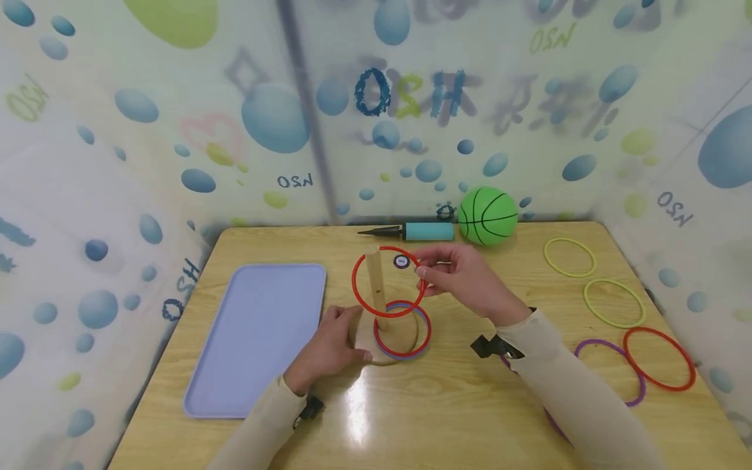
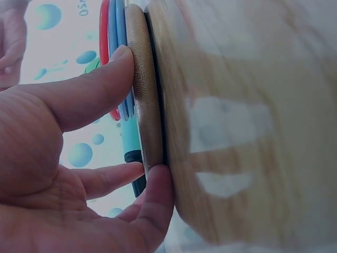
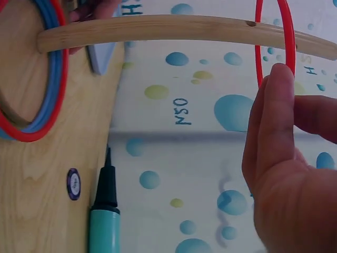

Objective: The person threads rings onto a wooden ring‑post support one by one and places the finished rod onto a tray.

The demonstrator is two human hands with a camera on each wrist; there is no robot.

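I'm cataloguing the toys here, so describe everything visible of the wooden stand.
The stand looks wooden: a flat round base and one slim post with a small dark spot. It stands upright on the table. A red ring and blue rings lie around the post's foot. The left hand grips the base's edge; the right hand holds another red ring around the upper post.

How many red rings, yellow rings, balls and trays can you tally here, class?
Red rings: 3 (one in the right hand, one around the peg, one on the table)
Yellow rings: 2
Balls: 1
Trays: 1
Total: 7
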